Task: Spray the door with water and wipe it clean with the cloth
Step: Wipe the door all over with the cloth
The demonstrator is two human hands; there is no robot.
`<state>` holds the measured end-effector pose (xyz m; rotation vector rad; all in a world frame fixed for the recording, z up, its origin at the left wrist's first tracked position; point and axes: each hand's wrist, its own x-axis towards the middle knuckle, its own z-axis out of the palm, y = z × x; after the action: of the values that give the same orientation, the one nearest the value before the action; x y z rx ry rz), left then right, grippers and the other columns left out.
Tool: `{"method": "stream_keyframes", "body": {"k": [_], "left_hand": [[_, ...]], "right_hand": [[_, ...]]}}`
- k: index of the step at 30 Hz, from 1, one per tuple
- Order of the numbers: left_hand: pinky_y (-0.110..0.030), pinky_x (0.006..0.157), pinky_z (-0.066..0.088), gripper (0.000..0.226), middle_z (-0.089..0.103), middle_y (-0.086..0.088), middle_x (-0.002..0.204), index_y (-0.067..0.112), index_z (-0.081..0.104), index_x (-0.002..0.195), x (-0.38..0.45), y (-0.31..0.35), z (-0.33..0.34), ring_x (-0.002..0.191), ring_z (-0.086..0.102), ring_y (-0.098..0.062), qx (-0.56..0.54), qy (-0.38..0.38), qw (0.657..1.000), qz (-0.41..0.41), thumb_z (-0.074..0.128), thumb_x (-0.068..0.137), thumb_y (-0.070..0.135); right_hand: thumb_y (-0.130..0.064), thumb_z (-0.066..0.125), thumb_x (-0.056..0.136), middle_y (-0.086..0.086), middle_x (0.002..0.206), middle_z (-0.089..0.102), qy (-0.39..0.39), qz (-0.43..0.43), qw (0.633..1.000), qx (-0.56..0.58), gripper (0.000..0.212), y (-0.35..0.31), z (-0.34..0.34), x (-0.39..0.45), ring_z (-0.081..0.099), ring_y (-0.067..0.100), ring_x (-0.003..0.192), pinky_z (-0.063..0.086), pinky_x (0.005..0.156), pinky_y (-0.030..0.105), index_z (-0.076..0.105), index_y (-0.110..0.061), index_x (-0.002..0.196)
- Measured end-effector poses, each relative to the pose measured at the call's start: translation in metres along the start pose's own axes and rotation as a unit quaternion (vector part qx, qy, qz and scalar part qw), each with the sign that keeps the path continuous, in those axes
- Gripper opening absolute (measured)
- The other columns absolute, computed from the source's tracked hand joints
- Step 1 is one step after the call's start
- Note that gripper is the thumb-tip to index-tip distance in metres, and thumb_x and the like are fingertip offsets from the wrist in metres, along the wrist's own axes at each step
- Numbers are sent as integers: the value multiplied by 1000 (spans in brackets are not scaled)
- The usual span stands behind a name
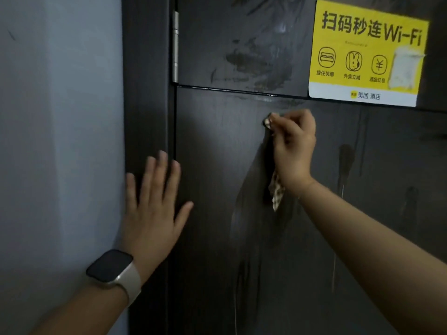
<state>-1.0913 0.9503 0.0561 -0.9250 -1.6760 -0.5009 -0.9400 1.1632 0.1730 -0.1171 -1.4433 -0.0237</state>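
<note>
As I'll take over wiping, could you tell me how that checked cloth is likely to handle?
The checked cloth is probably floppy: its tail hangs limp below the right hand. It seems thin and light, bunching small inside the fist. Likely damp, given streaks on the door.

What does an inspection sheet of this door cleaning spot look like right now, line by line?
Surface: dark door, wet streaks and drips running down; smudges on the panel above the groove.
Job's things: checked cloth, bunched in the right hand, tail hanging loose; spray bottle not seen.
Clutter: yellow Wi-Fi sticker on the door's upper right, one patch peeled.
Grippers: left hand flat, fingers spread across the door frame and door edge; right hand grips the cloth against the door.
Cables: nothing seen.
Surroundings: pale wall at left; silver hinge; smartwatch on the left wrist.
</note>
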Motion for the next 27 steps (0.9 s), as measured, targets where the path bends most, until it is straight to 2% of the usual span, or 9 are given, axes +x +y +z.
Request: {"method": "stream_keyframes", "body": {"k": [3, 6, 9, 13, 16, 18, 21, 24, 27], "left_hand": [[-61, 119, 10, 77, -4, -19, 164, 2, 3, 155, 11, -14, 2, 152, -1, -33, 0, -11, 999, -46, 31, 97, 45], [-62, 118, 11, 75, -5, -20, 164, 3, 5, 156, 8, -20, 5, 152, -2, -34, 11, -16, 1000, -6, 32, 98, 42], [-62, 118, 11, 76, -5, -21, 163, 1, 8, 156, 8, -19, 6, 152, -2, -35, 19, -22, 1000, -6, 34, 97, 40], [-62, 119, 9, 77, -5, -21, 163, 1, 6, 156, 7, -19, 7, 152, -2, -35, 14, -21, 1000, -3, 35, 96, 39], [-61, 119, 9, 76, -5, -21, 163, 2, 5, 156, 8, -19, 7, 152, -2, -34, 4, -22, 1000, -3, 33, 96, 40], [-60, 119, 8, 75, -6, -19, 164, 4, 5, 156, 8, -19, 7, 152, -2, -33, -11, -19, 1000, -6, 32, 96, 40], [-58, 119, 6, 73, -6, -17, 164, 5, 6, 157, 5, -20, 5, 152, -3, -31, -34, -15, 999, -4, 33, 97, 37], [-56, 119, 6, 72, -9, -14, 165, 7, 4, 157, 5, -22, 3, 152, -6, -29, -52, -22, 998, 3, 33, 98, 34], [-56, 119, 6, 71, -12, -12, 165, 8, 3, 157, 6, -24, 2, 152, -9, -28, -65, -32, 997, 3, 30, 98, 35]], "right_hand": [[-1, 53, 95, 16, 95, 58, -46, -87, 995, 29, 23, -25, 12, -54, 49, 24, 94, 41, 85, 29, 74, -2, 106], [-11, 39, 103, 12, 104, 59, -230, -259, 936, 62, 35, -35, 6, -122, 53, 26, 91, 44, 84, 32, 71, 0, 109], [-14, 40, 103, 8, 108, 56, -293, -303, 903, 79, 35, -28, -1, -120, 54, 22, 97, 44, 90, 24, 72, -2, 108], [-1, 56, 93, 15, 96, 59, -123, -159, 979, 18, 22, -19, 7, -29, 53, 25, 95, 34, 91, 12, 75, -7, 104], [2, 63, 87, 6, 94, 52, 6, -21, 1000, 10, 21, -23, 19, 29, 54, 26, 91, 45, 83, 23, 76, -6, 101], [5, 58, 86, 6, 92, 52, 18, -25, 999, 8, 25, -39, 29, 16, 51, 22, 90, 45, 80, 28, 75, -5, 102], [5, 56, 90, 15, 91, 60, -117, -195, 973, 25, 25, -58, 32, -52, 51, 24, 87, 43, 76, 32, 73, -2, 107], [-4, 45, 98, 15, 97, 61, -294, -344, 891, 39, 30, -58, 19, -78, 54, 27, 88, 45, 78, 32, 70, 0, 113], [-9, 41, 100, 14, 95, 61, -289, -379, 879, 33, 33, -49, 17, -31, 52, 24, 89, 40, 82, 26, 73, -1, 104]]}}
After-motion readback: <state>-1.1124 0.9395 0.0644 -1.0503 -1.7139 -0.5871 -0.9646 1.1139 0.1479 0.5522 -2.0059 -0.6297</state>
